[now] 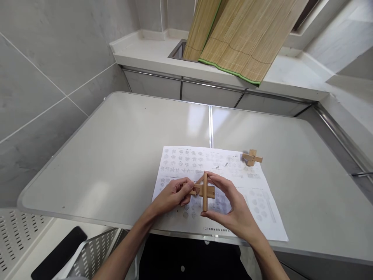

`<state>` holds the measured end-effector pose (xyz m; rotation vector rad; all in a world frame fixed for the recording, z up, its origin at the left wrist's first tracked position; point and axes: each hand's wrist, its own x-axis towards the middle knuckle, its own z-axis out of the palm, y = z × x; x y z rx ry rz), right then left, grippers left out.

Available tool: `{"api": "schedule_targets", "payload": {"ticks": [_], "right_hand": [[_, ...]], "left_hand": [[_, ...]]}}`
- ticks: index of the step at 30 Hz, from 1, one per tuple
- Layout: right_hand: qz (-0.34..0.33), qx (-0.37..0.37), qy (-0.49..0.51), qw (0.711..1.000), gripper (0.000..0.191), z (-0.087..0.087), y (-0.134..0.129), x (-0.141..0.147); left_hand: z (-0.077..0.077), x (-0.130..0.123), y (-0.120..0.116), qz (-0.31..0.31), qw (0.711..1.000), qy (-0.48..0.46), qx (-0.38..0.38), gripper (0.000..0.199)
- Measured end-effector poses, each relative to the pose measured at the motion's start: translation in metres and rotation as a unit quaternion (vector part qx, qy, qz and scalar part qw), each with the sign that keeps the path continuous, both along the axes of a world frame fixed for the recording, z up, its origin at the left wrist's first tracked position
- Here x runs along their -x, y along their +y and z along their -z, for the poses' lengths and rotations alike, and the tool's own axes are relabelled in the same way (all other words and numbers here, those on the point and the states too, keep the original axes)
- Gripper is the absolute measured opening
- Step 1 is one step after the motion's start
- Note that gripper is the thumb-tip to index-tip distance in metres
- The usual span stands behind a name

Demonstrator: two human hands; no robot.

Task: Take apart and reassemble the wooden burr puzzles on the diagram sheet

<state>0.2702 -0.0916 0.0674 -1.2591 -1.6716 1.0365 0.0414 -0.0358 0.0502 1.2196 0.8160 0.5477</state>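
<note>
Between my hands, above the printed sheet [271, 217], are interlocking wooden puzzle pieces [210, 191], partly fitted together. My left hand [176, 193] pinches the narrow left end of a notched piece. My right hand [230, 204] holds an upright wooden bar [205, 194] by its two ends, thumb at the bottom and fingertips at the top. Fingers cover part of the joint, so how the pieces fit there is hidden. More wooden puzzle pieces [252, 157], set crosswise, rest on the sheet's far right corner.
Beneath the sheet is a light folding table [122, 147] with a metal seam [211, 124]. A bamboo mat [239, 39] hangs over the counter [145, 50] and sink [177, 50] behind. At lower left, a black phone [60, 252] lies beside a perforated white basket [94, 249].
</note>
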Motion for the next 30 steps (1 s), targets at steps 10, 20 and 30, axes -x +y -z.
{"api": "schedule_targets", "payload": {"ticks": [10, 20, 30], "right_hand": [[-0.036, 0.027, 0.022, 0.999, 0.086, 0.0012, -0.0007, 0.0029], [-0.055, 0.054, 0.073, 0.994, 0.082, 0.0063, 0.0004, 0.0021], [-0.031, 0.058, 0.01, 0.998, 0.087, 0.0028, 0.0081, -0.0038]], "left_hand": [[-0.0023, 0.0018, -0.002, 0.022, 0.999, -0.018, 0.015, 0.043], [-0.0028, 0.0025, -0.0011, 0.047, 0.997, -0.049, 0.03, 0.042], [-0.0006, 0.0041, -0.0005, 0.009, 0.998, -0.06, 0.029, 0.043]]}}
